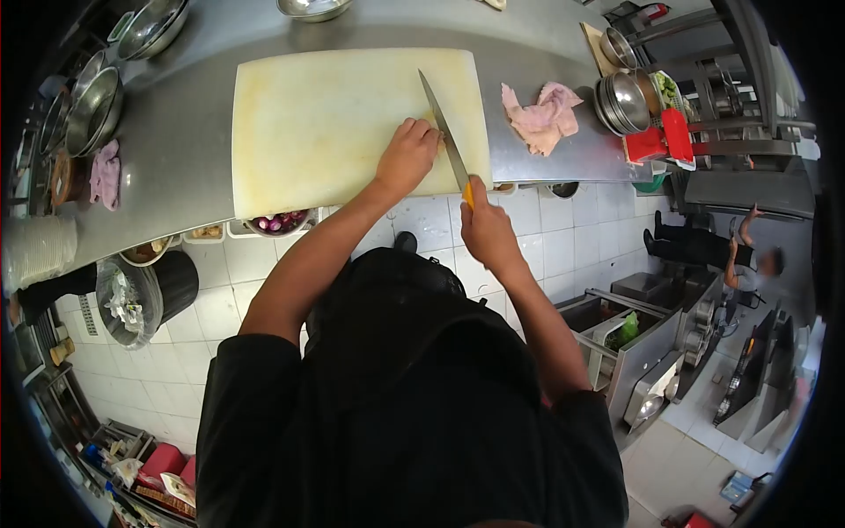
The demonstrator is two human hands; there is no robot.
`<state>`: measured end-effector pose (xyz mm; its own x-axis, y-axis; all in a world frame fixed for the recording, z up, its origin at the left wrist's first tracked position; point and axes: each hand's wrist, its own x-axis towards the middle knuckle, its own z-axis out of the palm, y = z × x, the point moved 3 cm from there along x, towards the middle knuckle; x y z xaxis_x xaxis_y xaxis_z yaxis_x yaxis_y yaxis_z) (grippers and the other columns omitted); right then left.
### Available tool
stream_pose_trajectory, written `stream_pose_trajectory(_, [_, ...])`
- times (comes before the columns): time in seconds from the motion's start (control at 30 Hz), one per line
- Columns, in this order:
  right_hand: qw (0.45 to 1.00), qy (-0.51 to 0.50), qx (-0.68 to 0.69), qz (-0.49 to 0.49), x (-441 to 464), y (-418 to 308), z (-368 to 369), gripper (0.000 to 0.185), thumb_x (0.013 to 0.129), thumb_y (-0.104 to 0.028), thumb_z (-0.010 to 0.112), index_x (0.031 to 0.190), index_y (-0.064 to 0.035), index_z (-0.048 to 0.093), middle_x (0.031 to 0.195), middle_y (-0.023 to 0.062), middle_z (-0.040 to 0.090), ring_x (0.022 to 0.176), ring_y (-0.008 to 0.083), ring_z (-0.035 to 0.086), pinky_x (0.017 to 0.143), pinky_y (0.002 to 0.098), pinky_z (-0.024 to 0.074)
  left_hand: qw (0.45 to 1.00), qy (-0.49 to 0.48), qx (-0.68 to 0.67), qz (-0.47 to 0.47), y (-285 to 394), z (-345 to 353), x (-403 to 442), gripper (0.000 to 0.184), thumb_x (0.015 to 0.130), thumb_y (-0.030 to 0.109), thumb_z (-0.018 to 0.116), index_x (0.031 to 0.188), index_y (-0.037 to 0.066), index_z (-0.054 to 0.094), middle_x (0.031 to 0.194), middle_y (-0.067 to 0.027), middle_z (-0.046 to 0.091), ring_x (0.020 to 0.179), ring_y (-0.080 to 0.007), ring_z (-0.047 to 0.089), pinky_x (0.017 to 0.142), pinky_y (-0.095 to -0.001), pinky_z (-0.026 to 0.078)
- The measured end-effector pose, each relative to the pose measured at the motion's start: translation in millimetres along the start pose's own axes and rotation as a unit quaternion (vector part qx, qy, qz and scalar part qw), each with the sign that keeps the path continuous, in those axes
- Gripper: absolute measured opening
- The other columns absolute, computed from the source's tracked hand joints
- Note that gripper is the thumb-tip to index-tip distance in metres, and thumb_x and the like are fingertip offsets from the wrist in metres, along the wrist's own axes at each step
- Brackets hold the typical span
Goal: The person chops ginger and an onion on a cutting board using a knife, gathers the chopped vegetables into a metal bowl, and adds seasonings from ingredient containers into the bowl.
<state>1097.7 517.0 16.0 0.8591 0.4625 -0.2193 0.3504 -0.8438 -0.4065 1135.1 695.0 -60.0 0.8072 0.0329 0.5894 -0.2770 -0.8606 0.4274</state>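
A large off-white cutting board lies on the steel counter. My right hand is wrapped around the yellow handle of a kitchen knife, whose long blade points away from me across the board's right side. Close against the blade's left side, my left hand rests on the board with its fingers curled together. A small pale yellowish bit shows by those fingertips, too covered to name. Right of the board lies a crumpled pink cloth.
Steel bowls and a red container stand at the counter's right. More bowls and a second pink cloth sit at the left. Below the counter edge are a bowl of red onions and a lined bin. Another person stands far right.
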Motion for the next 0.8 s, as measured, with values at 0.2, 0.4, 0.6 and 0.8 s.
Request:
stream_pose_trajectory(0.2, [1.000,-0.014,0.026,-0.009,4.1,-15.7,-42.4,0.060,0.096,-0.014,0.053,0.150,-0.0131,0.028,0.080,0.0284,0.066,0.079,0.0507,0.063,0.076,0.0546,0.0487,0.989,0.091,-0.082,-0.084,1.0,-23.2,-0.7,0.014,0.086,0.007,0.063,0.095,-0.003,0.068,0.093,-0.0128,0.059,0.092,-0.0304,0.056,0.083,-0.0376,0.049])
stream_pose_trajectory(0.4, [0.998,-0.054,0.030,0.017,-34.8,-26.5,-65.0,0.062,0.096,-0.012,0.053,0.151,-0.0100,0.026,0.077,0.0277,0.066,0.072,0.0484,0.064,0.071,0.0563,0.0490,0.984,0.093,-0.067,-0.133,-18.3,-28.0,14.6,0.015,0.087,0.008,0.063,0.097,-0.002,0.069,0.094,-0.0136,0.059,0.091,-0.0321,0.056,0.083,-0.0411,0.048])
stream_pose_trajectory(0.6, [0.985,-0.061,0.107,0.117,-58.6,-22.5,-77.8,0.047,0.097,-0.013,0.053,0.139,-0.0067,0.036,0.079,0.0292,0.066,0.073,0.0493,0.064,0.069,0.0572,0.0491,0.992,-0.071,-0.055,-0.083,-33.4,3.7,39.2,0.014,0.090,0.009,0.059,0.095,-0.001,0.068,0.095,-0.0142,0.058,0.090,-0.0330,0.055,0.084,-0.0417,0.047])
stream_pose_trajectory(0.8, [0.994,-0.028,0.085,0.069,-64.2,-19.0,-60.0,0.039,0.097,-0.013,0.054,0.132,-0.0052,0.039,0.076,0.0292,0.065,0.074,0.0507,0.063,0.067,0.0584,0.0486,0.984,-0.075,-0.148,-0.060,-15.1,-18.7,13.6,0.013,0.090,0.010,0.061,0.091,-0.001,0.068,0.092,-0.0140,0.059,0.091,-0.0326,0.056,0.085,-0.0415,0.048])
